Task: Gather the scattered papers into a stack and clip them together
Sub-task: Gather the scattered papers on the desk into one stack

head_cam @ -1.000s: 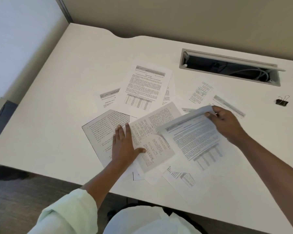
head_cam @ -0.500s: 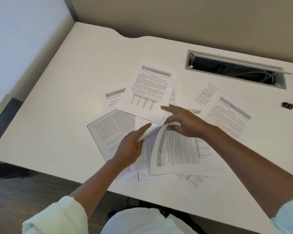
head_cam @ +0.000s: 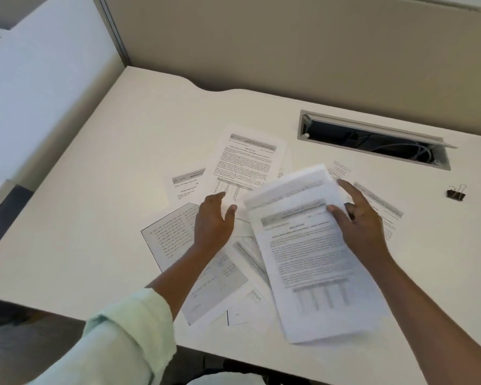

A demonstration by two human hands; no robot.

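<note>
Since half a second ago the right hand (head_cam: 361, 226) has lifted a few sheets (head_cam: 311, 254) off the desk (head_cam: 95, 218), thumb pinching their right edge. The left hand (head_cam: 213, 222) rests spread on the loose papers (head_cam: 247, 159) fanned across the middle. Paper is light, floppy and slippery, so edges are probably the best hold. The binder clip (head_cam: 456, 192) sits well apart at right, near the cable slot (head_cam: 372, 140).

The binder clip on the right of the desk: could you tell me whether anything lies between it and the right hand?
Nothing visible blocks it. Only one flat printed sheet and bare desk lie between the right hand and the binder clip.
</note>
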